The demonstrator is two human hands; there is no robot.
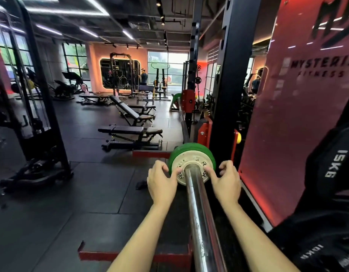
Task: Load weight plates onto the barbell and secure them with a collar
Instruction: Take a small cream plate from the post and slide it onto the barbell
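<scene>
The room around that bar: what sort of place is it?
A gym, surely: a barbell carrying a green weight plate, adjustable benches on the floor, and a wall sign reading "Fitness".

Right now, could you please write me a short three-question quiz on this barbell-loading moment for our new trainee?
1. True or false: a collar is already clamped on the barbell sleeve in front of the small white plate.
2. Which plate sits directly behind the white one? A) a red plate B) the green plate C) a black plate
3. Fill in: the left hand and right hand have their fingers on the ____ plate, one on each side of the sleeve.

Key:
1. False; the sleeve is bare between the white plate and the camera.
2. B.
3. White.
</scene>
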